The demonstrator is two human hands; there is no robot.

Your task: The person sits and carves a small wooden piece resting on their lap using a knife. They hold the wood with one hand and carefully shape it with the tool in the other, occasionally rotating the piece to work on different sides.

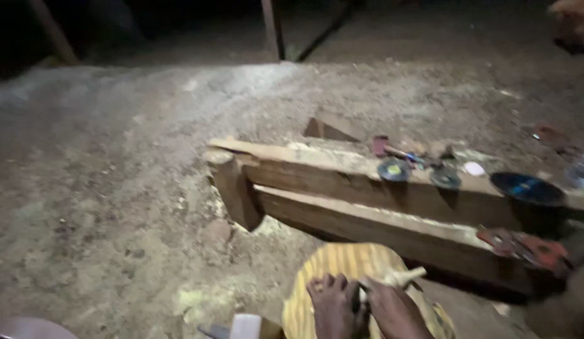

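Dusty ground [116,188], wooden beams [380,207], grinding discs [394,169] beyond both hands [361,307].

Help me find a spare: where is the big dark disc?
In the head view, the big dark disc lies at the right end of the wooden bench, right of two smaller discs.

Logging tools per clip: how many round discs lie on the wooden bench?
3 discs on the bench: yellow-centred disc, dark disc beside it, large blue disc near the right end. Clutter may hide more.

Discs [393,169] lie on the beam [317,164], behind the carved piece [348,263].
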